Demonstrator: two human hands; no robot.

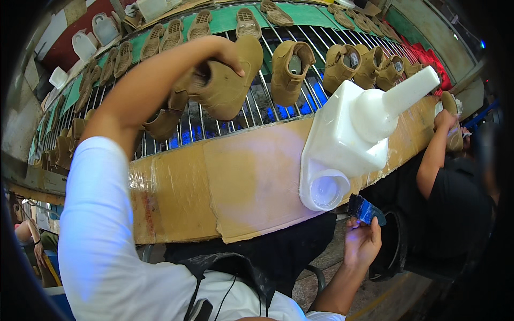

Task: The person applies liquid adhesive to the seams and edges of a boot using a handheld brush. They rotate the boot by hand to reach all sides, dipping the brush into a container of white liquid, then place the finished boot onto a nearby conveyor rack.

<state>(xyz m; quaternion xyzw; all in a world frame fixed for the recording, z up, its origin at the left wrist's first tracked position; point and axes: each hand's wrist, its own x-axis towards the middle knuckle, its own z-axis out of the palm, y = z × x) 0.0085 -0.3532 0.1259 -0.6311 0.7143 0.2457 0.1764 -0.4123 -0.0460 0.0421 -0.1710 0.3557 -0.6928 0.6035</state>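
My left hand point(231, 56) reaches over the metal rack, its fingers closed on a tan boot point(217, 88) tilted above the bars. Part of that boot is hidden by my forearm. In my right hand point(364, 241), low near the front edge of the work board, is a brush point(364, 209) with dark bristles and a blue handle. Just above the brush stands a white plastic glue container point(342, 134) with a round cup-like opening point(325, 190) at its near corner, holding whitish liquid. Another tan boot point(289, 72) stands upright right of the held one.
Several tan boots point(369, 67) line the rack to the right. Loose soles point(199, 24) lie along the green strip point(219, 18) behind. A cardboard-covered board point(257, 176) runs along the front. At the right, a co-worker's arm point(432, 155) holds a sole-like piece point(453, 125).
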